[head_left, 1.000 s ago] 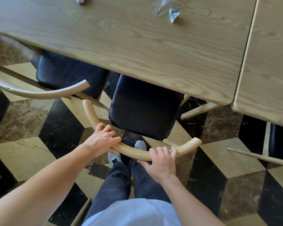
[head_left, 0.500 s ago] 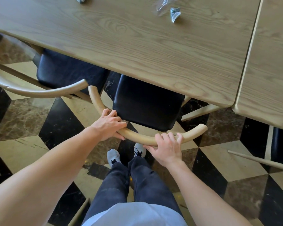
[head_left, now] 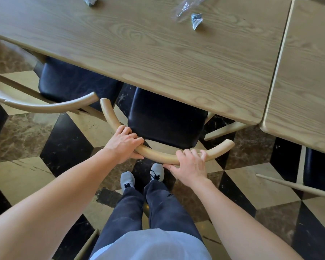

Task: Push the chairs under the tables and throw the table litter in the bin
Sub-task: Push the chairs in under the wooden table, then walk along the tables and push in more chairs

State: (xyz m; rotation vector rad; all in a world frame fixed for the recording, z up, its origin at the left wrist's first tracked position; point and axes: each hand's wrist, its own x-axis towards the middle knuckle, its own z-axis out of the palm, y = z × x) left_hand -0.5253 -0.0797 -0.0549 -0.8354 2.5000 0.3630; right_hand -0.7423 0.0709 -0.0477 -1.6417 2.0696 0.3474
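At the table (head_left: 158, 53) edge, our left hand (head_left: 123, 146) and right hand (head_left: 190, 166) curl their fingers (head_left: 133, 136) over the rail (head_left: 158, 157) of the chair (head_left: 220, 147), seat (head_left: 167, 121) half under; stiff and light-looking, it should slide if pushed there.

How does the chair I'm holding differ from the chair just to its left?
The held chair has the left hand and the right hand gripping its curved back rail; the left chair is untouched. The held chair's rail looks pale yellow and round, while the left chair's rail looks greyer and slimmer. Both have dark padded seats lying partly under the table.
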